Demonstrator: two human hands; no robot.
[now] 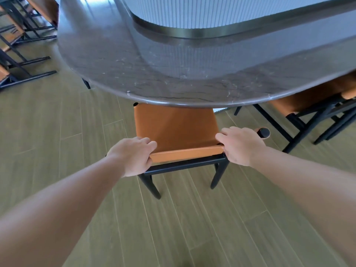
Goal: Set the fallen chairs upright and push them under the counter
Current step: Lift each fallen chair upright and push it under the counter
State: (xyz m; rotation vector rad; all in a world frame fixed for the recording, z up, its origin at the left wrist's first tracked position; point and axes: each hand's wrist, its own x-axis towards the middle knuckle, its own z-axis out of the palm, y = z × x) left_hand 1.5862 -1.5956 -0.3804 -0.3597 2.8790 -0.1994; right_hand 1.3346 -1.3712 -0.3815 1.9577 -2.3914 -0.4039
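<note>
An orange leather chair [176, 128] with a black frame stands upright in front of me. Its front part is tucked under the curved edge of the dark marble counter [173, 74]. My left hand [134, 154] grips the left end of the chair's near edge. My right hand [240, 145] grips the right end. Both rear legs rest on the wood floor. A second orange chair [308, 99] stands at the right, partly beneath the counter.
More orange chairs with black frames [23, 45] sit at the upper left on the floor. A ribbed white base with a metal band [202, 31] rises from the counter. Wood plank flooring [173, 218] spreads open behind the chair.
</note>
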